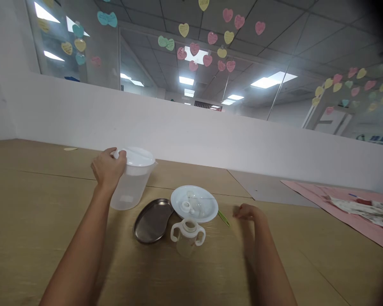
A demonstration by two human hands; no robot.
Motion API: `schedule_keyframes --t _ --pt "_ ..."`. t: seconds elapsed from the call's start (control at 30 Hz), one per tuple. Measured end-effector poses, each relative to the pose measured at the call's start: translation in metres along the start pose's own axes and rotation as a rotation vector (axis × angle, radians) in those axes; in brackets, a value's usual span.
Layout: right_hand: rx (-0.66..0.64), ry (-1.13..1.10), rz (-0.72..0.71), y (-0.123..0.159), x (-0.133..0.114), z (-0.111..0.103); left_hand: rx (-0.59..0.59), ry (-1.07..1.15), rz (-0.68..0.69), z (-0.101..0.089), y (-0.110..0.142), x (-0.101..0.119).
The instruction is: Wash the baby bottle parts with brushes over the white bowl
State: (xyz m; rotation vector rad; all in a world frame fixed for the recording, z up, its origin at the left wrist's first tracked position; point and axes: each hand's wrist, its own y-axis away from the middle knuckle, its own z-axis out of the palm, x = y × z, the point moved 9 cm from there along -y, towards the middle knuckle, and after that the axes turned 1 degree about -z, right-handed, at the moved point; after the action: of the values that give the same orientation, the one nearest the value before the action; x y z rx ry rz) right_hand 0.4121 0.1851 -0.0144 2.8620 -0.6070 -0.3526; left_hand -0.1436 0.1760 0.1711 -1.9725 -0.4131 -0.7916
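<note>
A translucent plastic pitcher (132, 187) with a white lid (138, 156) stands at the left. My left hand (109, 166) is closed at its upper left side, around the handle area, with the thumb by the lid; the handle itself is mostly hidden. My right hand (250, 211) is low over the table, right of the bowl, holding nothing visible, its fingers loosely bent and pointing left. Between the hands are a metal kidney dish (151, 221), a white bowl (178, 199) holding small white and clear parts (185, 207), and a clear baby bottle with two white handles (187, 238), its top uncovered.
A green-handled utensil (224, 218) pokes out beside the bowl. At the right, a pink cloth (306, 191) carries a crumpled white cloth (360, 210). A grey sheet (268, 189) lies at the back. A white wall (185, 131) with glass above borders the table.
</note>
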Motion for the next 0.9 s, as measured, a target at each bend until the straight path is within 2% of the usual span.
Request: schedule_keyframes --t 0.1,0.2,0.33,0.4,0.43,0.5,0.57,0.6,0.63,0.67,0.73,0.8,0.9 --pt "-0.083 -0.05 -0.015 0.005 -0.005 0.001 -0.025 -0.036 -0.027 0.008 -0.004 -0.013" --pt "-0.168 -0.123 -0.072 0.01 -0.021 0.001 -0.075 -0.052 -0.046 0.017 -0.007 -0.023" --pt "-0.274 -0.178 -0.162 0.01 -0.05 0.012 -0.261 -0.124 -0.057 0.029 -0.007 -0.027" --pt "-0.297 -0.17 -0.177 0.007 -0.06 0.02 -0.334 -0.227 -0.071 0.024 -0.005 -0.022" --pt "-0.3 -0.163 -0.181 0.005 -0.064 0.024 -0.332 -0.277 -0.071 0.015 -0.004 -0.017" --pt "-0.299 -0.163 -0.201 0.002 -0.071 0.031 -0.228 -0.296 -0.014 -0.009 -0.001 0.006" --pt "-0.297 -0.178 -0.229 0.0 -0.077 0.034 -0.084 -0.134 0.141 -0.034 0.01 0.045" --pt "-0.294 -0.185 -0.237 0.0 -0.078 0.035 -0.079 -0.012 0.221 -0.038 0.02 0.064" --pt "-0.29 -0.188 -0.237 0.0 -0.078 0.035 -0.129 0.119 0.293 -0.033 0.033 0.082" --pt "-0.285 -0.188 -0.229 0.0 -0.078 0.035 -0.225 0.27 0.334 -0.022 0.047 0.096" --pt "-0.274 -0.185 -0.202 -0.001 -0.073 0.033 -0.526 0.473 0.426 0.018 0.086 0.123" --pt "-0.254 -0.192 -0.181 -0.001 -0.067 0.028 -0.775 0.445 0.503 0.066 0.128 0.134" --pt "-0.205 -0.224 -0.169 -0.002 -0.056 0.015 -1.023 0.376 0.543 0.124 0.181 0.129"
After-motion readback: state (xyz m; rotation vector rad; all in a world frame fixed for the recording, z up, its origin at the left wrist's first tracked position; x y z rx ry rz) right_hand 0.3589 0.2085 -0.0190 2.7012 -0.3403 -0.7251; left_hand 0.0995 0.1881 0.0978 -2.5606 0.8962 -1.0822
